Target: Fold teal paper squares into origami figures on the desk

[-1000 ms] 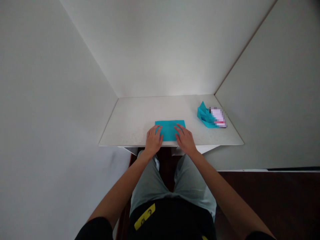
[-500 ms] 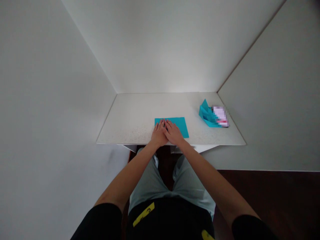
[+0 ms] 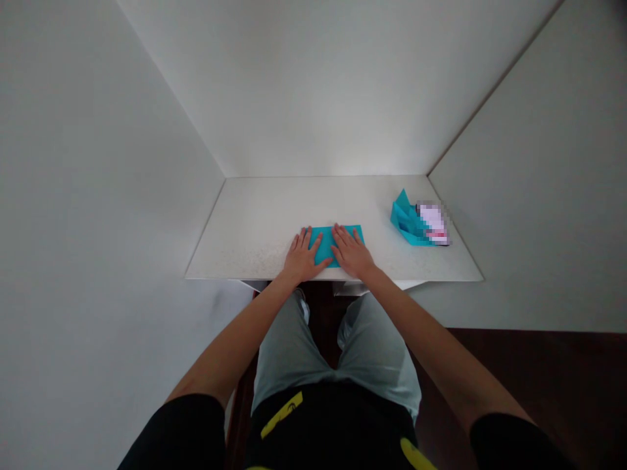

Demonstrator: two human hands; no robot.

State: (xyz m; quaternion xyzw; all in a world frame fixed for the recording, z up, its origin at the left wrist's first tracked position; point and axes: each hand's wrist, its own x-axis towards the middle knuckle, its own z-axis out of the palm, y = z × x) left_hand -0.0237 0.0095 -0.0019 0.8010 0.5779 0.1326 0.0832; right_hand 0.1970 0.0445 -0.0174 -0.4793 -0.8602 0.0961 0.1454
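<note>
A folded sheet of teal paper lies flat near the front edge of a white table. My left hand rests palm down on the sheet's left part, fingers spread. Beside it, my right hand presses flat on the right part, fingers apart. Both hands cover most of the sheet; only a strip between them and the far edge shows. Neither hand grips anything.
A folded teal paper boat stands at the table's right side, next to a blurred-out small object. White walls close in the table on the left, back and right. Dark wooden floor lies below at the right.
My hands were together at the sheet's left half half a second ago; they have now slid apart and forward, flat across the paper.
</note>
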